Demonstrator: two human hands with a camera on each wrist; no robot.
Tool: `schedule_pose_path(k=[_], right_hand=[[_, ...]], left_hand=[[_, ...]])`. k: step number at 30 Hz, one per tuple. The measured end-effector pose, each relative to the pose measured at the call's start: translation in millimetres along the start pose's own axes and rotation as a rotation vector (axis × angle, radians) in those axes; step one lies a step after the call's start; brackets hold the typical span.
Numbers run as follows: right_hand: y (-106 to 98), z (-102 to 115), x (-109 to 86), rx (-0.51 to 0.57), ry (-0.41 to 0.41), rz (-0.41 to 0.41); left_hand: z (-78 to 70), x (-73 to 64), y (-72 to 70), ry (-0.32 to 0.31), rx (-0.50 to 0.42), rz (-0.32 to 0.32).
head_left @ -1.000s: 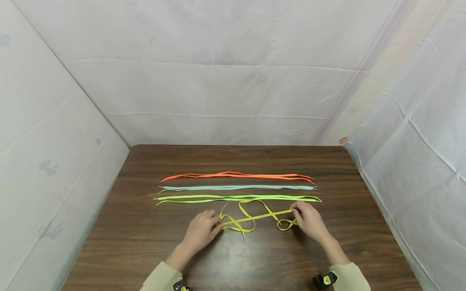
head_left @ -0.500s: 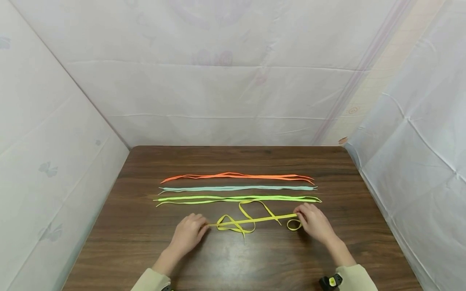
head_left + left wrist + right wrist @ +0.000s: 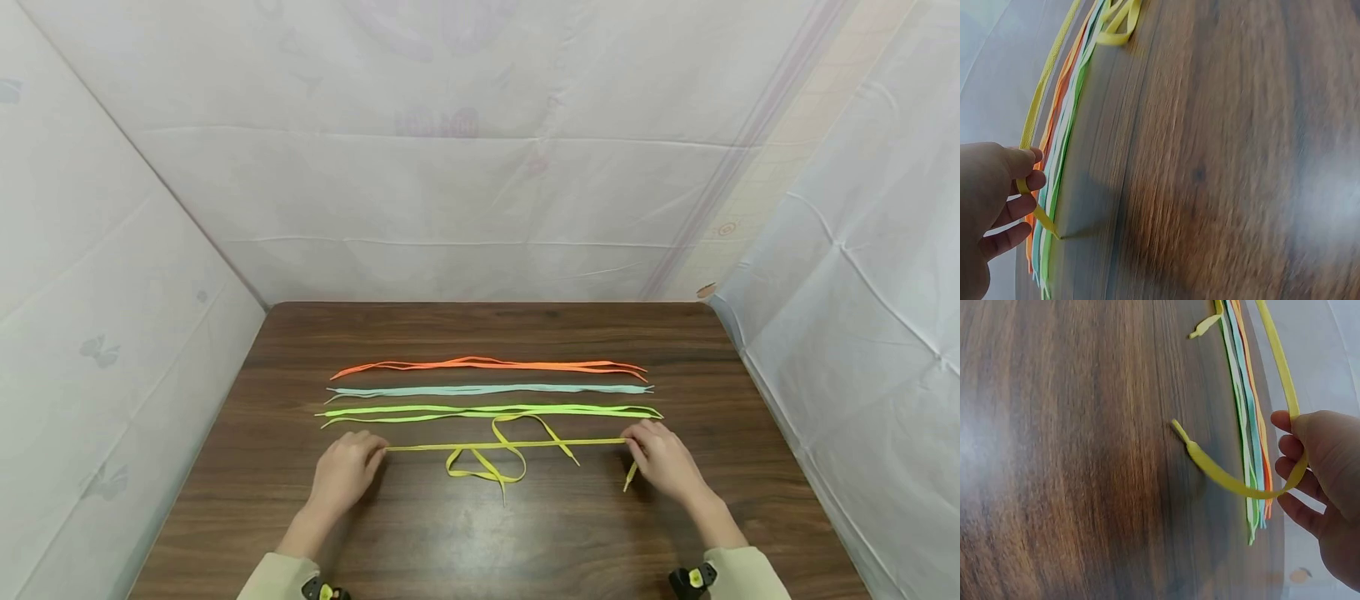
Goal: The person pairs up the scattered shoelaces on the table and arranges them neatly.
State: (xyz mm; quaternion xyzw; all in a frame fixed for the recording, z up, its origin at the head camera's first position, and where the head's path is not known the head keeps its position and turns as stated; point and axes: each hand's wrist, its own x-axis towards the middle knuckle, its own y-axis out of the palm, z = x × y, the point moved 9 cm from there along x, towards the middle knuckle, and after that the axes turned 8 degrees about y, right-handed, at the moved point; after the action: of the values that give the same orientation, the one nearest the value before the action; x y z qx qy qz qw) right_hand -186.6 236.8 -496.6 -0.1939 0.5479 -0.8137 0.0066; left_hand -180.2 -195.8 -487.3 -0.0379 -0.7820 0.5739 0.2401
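A flat yellow shoelace [image 3: 465, 447] is stretched nearly level between both hands in the head view. At its left end my left hand [image 3: 343, 472] pinches it between thumb and forefinger; in the left wrist view a short tip [image 3: 1046, 220] hangs below the fingers. My right hand [image 3: 664, 460] pinches the other end, and a tail with its aglet [image 3: 1213, 470] curves away from the fingers in the right wrist view. Beneath the taut stretch, more yellow lace [image 3: 512, 478] lies in loose loops on the table, partly over the green lace.
Behind the yellow lace, a neon green shoelace [image 3: 450, 409], a light blue one [image 3: 480, 389] and an orange one [image 3: 487, 362] lie in near-parallel rows across the brown wood table [image 3: 480, 542]. White sheeting [image 3: 450, 192] surrounds the table at the back and sides.
My left hand has moved left and my right hand slightly right, drawing the yellow shoelace out into a longer straight stretch. The small loop by the right hand is gone; a hanging tail shows there.
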Motion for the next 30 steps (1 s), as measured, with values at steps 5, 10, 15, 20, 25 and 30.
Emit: schedule_pose_path(k=[5, 10, 15, 20, 25, 30], right_hand=[[0.2, -5.7, -1.0, -0.005, 0.030, -0.008], [6.0, -6.2, -0.1, 0.009, 0.051, 0.015], [11.8, -8.5, 2.8, 0.013, 0.076, 0.033], [12.9, -17.3, 5.6, -0.003, 0.118, 0.030], [11.7, -22.5, 5.8, -0.013, 0.120, 0.022], [11.1, -25.6, 5.0, -0.009, 0.125, 0.020]], left_hand=[[14.8, -2.8, -1.6, -0.039, 0.011, -0.003], [21.1, -4.5, -0.7, -0.059, 0.017, -0.003], [23.8, -3.9, 0.3, -0.058, 0.021, 0.002], [33.4, -4.4, -4.2, -0.063, 0.039, -0.007], [41.9, -6.7, -10.0, -0.038, 0.078, -0.045], [44.9, -8.9, -13.2, -0.015, 0.106, -0.068]])
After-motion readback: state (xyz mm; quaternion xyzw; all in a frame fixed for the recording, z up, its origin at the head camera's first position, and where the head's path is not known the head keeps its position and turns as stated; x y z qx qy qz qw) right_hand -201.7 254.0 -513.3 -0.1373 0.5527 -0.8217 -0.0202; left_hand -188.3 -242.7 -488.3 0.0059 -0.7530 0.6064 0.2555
